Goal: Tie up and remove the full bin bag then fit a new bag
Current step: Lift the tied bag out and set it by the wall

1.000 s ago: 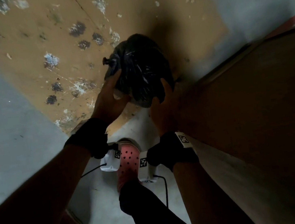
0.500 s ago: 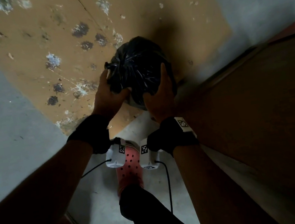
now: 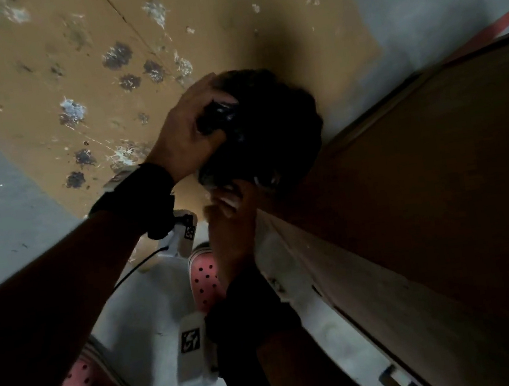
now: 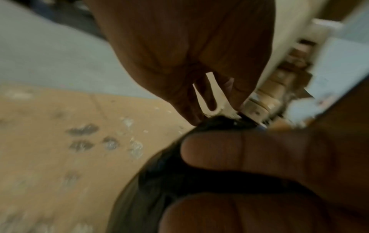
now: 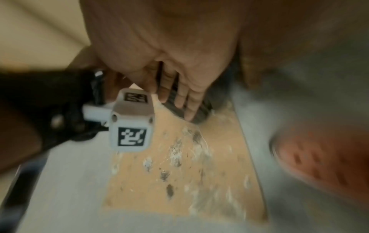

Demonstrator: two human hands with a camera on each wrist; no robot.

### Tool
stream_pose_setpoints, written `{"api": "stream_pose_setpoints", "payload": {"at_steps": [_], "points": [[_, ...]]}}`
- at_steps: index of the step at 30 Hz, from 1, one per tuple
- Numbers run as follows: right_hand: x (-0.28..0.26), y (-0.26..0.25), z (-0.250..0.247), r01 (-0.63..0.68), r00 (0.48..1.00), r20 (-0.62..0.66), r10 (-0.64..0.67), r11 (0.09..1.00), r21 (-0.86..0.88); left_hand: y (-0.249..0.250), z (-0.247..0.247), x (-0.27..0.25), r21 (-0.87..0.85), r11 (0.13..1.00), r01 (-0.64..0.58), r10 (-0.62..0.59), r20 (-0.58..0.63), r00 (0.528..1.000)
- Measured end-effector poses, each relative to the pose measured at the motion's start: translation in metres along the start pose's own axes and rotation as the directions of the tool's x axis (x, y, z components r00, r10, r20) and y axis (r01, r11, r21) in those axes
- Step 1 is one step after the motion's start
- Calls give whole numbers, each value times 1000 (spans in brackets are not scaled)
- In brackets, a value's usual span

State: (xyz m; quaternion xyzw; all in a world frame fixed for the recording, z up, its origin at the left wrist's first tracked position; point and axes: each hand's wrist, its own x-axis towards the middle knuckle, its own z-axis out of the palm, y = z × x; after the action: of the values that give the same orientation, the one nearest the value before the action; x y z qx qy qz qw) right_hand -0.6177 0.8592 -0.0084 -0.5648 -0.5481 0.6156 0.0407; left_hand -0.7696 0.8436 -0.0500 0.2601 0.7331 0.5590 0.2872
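A full black bin bag (image 3: 270, 125) hangs above the floor between my hands, close to a brown wooden panel. My left hand (image 3: 191, 126) lies over its top left, fingers curled into the plastic. In the left wrist view the thumb (image 4: 239, 149) presses the bag (image 4: 159, 181) against the fingers. My right hand (image 3: 231, 202) is under the bag, palm up. Its straight fingers (image 5: 185, 100) lie along the dark plastic (image 5: 203, 108). The bag's knot is hidden by the left hand.
A stained brown cardboard sheet (image 3: 98, 67) lies on the grey floor under the bag. A tall brown wooden panel (image 3: 443, 199) fills the right side. My feet in pink clogs (image 3: 204, 275) stand just below the hands.
My left hand slid from the bag's left side up over its top. My right hand dropped from the right side to underneath it. The bag shifted slightly right, towards the panel.
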Motion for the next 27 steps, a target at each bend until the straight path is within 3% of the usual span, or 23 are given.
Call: {"api": "stream_pose_setpoints", "payload": {"at_steps": [3, 5, 9, 11, 17, 23, 27], "points": [[-2, 11, 8, 22, 986, 165, -8, 996, -81, 15, 8, 11, 175, 978, -110, 67, 235, 970], [14, 19, 3, 1, 990, 139, 16, 992, -125, 8, 12, 11, 201, 973, -112, 47, 301, 953], [33, -4, -23, 31, 985, -162, -59, 984, -173, -11, 12, 7, 168, 986, -14, -25, 228, 973], [41, -13, -36, 108, 961, -221, -164, 963, -246, -16, 14, 4, 182, 983, -10, -26, 193, 981], [55, -10, -49, 161, 954, -172, -243, 907, -389, -22, 21, -3, 245, 969, -11, -9, 81, 997], [51, -11, -55, 179, 969, -80, -232, 891, -418, -26, 16, -14, 212, 977, 6, -41, 160, 986], [50, -23, -56, 183, 966, -91, -242, 890, -418, -18, 8, -19, 153, 988, 25, -44, 123, 991]]}}
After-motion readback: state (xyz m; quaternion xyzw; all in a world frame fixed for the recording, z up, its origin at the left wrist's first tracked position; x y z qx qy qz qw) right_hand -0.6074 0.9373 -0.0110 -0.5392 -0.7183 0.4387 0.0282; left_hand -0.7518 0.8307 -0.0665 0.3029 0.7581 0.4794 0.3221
